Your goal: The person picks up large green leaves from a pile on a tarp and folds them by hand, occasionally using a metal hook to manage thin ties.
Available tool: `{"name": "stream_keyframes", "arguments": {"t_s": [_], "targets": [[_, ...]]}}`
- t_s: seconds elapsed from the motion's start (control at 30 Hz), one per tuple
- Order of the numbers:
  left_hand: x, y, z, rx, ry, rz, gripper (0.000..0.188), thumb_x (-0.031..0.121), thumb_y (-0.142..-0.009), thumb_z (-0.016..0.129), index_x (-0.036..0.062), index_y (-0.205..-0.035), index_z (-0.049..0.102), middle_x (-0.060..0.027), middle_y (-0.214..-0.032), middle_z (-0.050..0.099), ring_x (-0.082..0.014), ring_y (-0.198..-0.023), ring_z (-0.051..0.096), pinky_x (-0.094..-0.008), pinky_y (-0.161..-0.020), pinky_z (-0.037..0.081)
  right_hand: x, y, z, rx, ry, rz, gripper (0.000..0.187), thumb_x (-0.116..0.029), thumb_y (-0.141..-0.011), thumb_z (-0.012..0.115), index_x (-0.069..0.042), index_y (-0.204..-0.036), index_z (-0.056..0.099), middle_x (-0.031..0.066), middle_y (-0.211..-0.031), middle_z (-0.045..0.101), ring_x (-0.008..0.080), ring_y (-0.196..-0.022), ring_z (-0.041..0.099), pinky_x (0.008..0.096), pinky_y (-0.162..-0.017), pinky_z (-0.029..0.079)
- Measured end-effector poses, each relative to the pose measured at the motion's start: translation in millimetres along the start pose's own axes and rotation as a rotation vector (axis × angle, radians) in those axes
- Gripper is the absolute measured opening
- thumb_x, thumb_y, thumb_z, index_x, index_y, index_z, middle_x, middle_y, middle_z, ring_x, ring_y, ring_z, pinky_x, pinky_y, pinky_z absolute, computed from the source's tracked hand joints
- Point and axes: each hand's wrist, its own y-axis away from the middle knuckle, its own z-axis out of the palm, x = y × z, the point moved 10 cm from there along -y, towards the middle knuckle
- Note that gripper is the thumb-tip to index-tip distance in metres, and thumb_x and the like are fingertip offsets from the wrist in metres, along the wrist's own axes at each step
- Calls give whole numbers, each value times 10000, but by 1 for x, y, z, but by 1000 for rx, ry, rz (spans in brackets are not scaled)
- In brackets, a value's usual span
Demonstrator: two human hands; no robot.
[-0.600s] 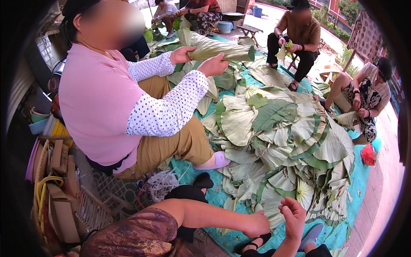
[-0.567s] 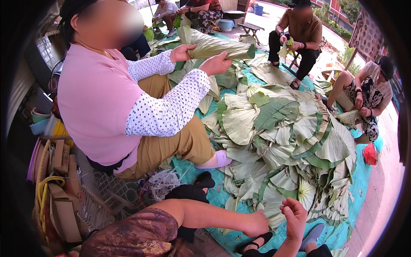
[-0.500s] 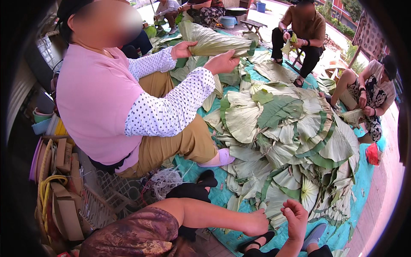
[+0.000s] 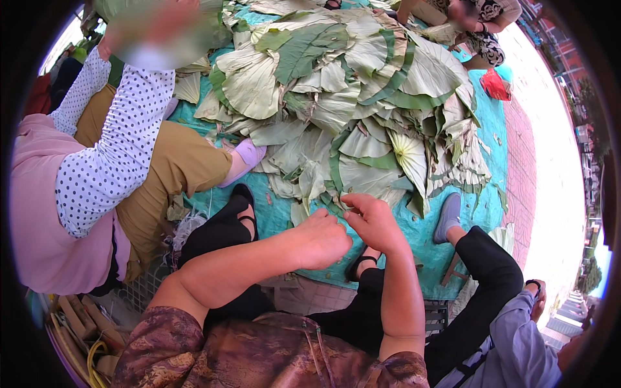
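Observation:
In front of my lap, my left hand [image 4: 321, 240] is closed in a fist; whatever it might hold is hidden inside the fingers. Right beside it is my right hand [image 4: 373, 223], its fingers bent toward the left fist, with a gap between thumb and forefinger and nothing visible in it. Just beyond both hands lies a large heap of big, round, pale-green dried lotus leaves [image 4: 310, 139], layered on a turquoise ground sheet [image 4: 414, 258]. One fan-shaped leaf [image 4: 410, 157] at the heap's near side has ribs spreading from its centre.
Close at left sits a person in a pink top [image 4: 48, 181], dotted sleeves raised. Another person in grey [image 4: 524, 336] sits at my right. A person at the far right [image 4: 485, 26] bends by the heap, near a red bag [image 4: 495, 84]. Cardboard boxes [image 4: 90, 323] stand lower left.
The view has swung down and to the right, so the heap sits higher and both my forearms show. My hands now appear closer together. The person in grey has come into view.

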Motion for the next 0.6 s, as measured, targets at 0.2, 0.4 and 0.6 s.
{"name": "stream_keyframes", "arguments": {"t_s": [0.2,0.4,0.6], "targets": [[-16,8,-42,137,268,-42,201,213,-766,589,43,-873,600,-122,-796,610,-315,-808,568,-413,-727,420,7,-7,-2,30,99,4,294,-142,-747,565,-17,-1012,588,197,-957,592,360,-885,557,403,-772,443],[-79,37,-74,645,1494,-127,218,101,-863,524,-7,-1052,547,-59,-921,606,-138,-860,575,-279,-787,455,12,-11,26,-27,191,-59,284,-156,-745,570,-22,-994,596,194,-926,604,363,-878,556,418,-775,441],[-99,35,-65,704,1924,-157,214,85,-854,520,26,-1058,549,-52,-905,600,-146,-807,572,-291,-771,464,95,-22,40,-128,-21,184,326,-178,-722,592,-16,-1004,599,174,-892,624,327,-853,589,383,-767,461]]}}
